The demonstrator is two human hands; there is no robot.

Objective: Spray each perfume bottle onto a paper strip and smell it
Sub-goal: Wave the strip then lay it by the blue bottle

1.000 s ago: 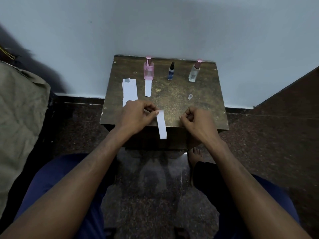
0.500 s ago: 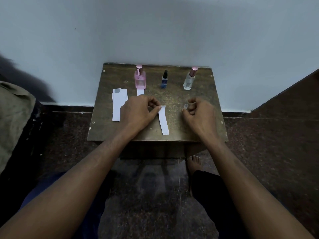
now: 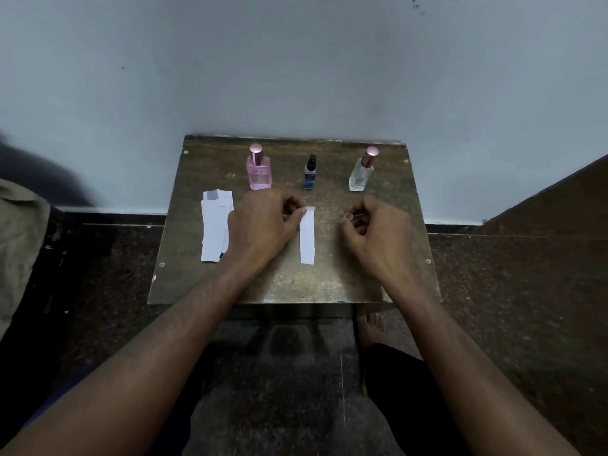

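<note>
A worn, speckled wooden table is set against the wall, and along its far edge 3 bottles are lined up: a square pink bottle, a small blue bottle and a clear bottle. At the table's left side a stack of flat white paper strips is kept, seemingly as spares. At the table's middle, 1 paper strip is pinched at its far end by the left hand, while a small clear cap, probably from the blue bottle, is gripped by the curled fingers of the right hand.

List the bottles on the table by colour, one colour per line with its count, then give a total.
Pink bottle: 1
Blue bottle: 1
Clear bottle: 1
Total: 3
</note>
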